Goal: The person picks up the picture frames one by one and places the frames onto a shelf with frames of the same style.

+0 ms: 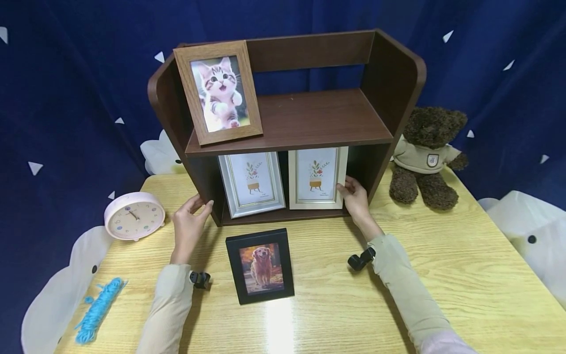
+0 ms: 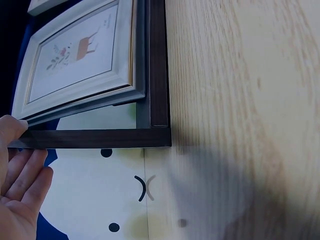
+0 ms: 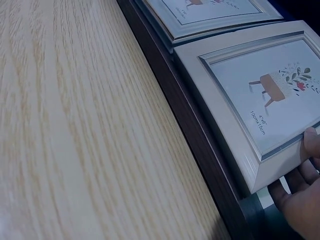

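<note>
My left hand grips the left side panel of a dark brown two-tier shelf, thumb on the inner side and fingers outside. On the lower tier, my right hand pinches the right edge of a cream photo frame, thumb in front and fingers behind. To its left leans a silver-white photo frame. Both hold a potted-plant print. A wooden photo frame with a kitten picture stands on the upper tier at the left. On the table before the shelf lies a black photo frame with a dog picture.
At the table's left stands a pink round clock, with a bundle of blue cord nearer. A brown teddy bear in a sweater sits right of the shelf. Behind hangs a dark blue curtain.
</note>
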The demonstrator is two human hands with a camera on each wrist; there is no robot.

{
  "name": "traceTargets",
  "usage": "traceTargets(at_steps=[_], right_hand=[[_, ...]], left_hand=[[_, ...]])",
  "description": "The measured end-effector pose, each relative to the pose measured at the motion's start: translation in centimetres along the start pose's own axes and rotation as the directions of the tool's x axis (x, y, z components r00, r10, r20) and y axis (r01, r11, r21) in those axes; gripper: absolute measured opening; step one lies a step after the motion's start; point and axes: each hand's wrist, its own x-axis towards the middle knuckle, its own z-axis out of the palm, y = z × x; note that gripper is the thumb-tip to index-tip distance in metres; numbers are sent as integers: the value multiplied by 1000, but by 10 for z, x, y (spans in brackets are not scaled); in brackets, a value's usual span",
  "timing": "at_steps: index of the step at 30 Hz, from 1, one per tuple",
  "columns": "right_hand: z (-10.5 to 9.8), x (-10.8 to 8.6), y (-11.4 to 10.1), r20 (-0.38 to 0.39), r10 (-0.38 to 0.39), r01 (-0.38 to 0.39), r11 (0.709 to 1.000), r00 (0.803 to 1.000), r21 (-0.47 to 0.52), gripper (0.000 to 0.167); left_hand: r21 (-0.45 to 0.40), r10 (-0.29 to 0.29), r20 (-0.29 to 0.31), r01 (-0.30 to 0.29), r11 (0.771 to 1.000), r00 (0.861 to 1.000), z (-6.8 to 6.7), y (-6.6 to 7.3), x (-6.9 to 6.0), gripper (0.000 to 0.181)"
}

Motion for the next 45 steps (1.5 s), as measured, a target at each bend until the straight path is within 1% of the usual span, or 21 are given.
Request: traceTargets(at_steps=[8, 22, 30, 37, 45], right_hand=[[2, 1, 2, -24, -25, 26, 999, 999, 23, 43], [3, -4, 2, -54, 1, 3, 998, 999, 64, 44], [5, -6, 0, -92, -9, 18, 995, 996, 96, 42], [6, -8, 1, -104, -22, 30, 996, 994, 78, 40], [4, -13, -2, -110, -29, 36, 997, 994, 64, 39]], left_hand=[[4, -4, 1, 4, 1000, 1000, -1, 1, 0, 29], [1, -9, 1, 9, 1000, 1000, 0, -1, -1, 28], [-18, 5, 4, -5, 1000, 1000, -1, 1, 0, 29], [2, 4, 1, -4, 1000, 1000, 0, -1, -1, 28], [-4, -4, 4, 4, 1000, 1000, 0, 0, 0, 29]])
